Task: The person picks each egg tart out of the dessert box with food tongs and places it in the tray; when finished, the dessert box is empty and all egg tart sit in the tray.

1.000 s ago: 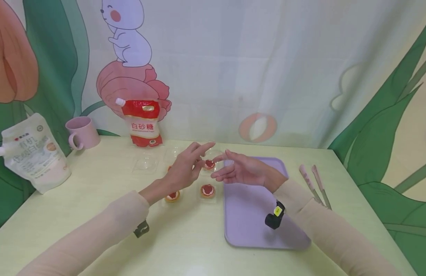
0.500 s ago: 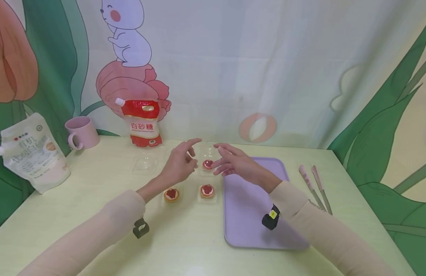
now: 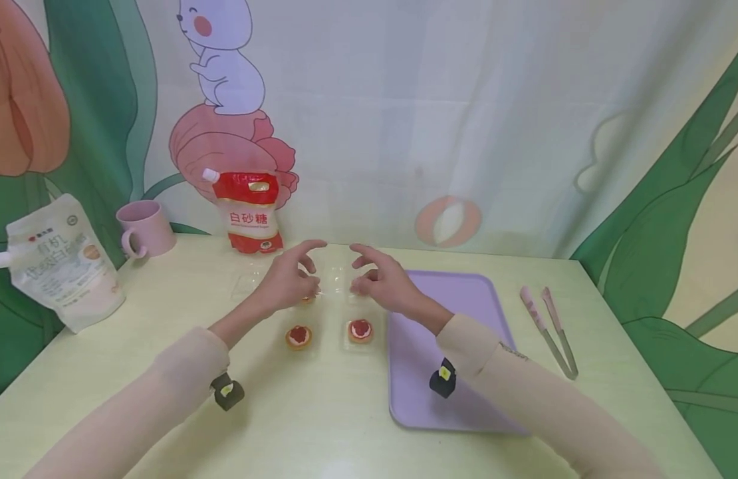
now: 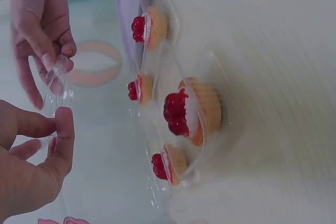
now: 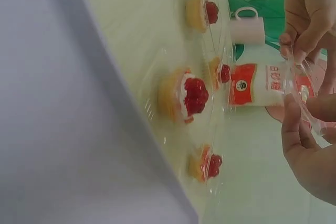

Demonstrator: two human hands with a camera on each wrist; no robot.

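In both wrist views, my left hand (image 4: 39,156) and right hand (image 4: 44,35) pinch a thin clear plastic container (image 5: 298,85) between them, lifted above the table. Its exact shape is hard to make out, as fingers cover much of it. In the head view the left hand (image 3: 288,279) and right hand (image 3: 383,279) face each other over the back row of small cupcake-like tarts. A front right tart (image 3: 360,330) with red topping sits in clear plastic. Left of it is another tart (image 3: 298,336). A back tart (image 3: 307,299) is partly hidden by my left hand.
A purple tray (image 3: 429,392) lies under my right forearm. Tongs (image 3: 551,336) lie to its right. At the back stand a red sugar pouch (image 3: 253,213), a pink mug (image 3: 146,228) and a white pouch (image 3: 64,263). Another clear container (image 3: 245,285) rests at back left.
Both hands have moved left, the right one now covering the back right tart. The tongs are no longer overlapped by my right sleeve.
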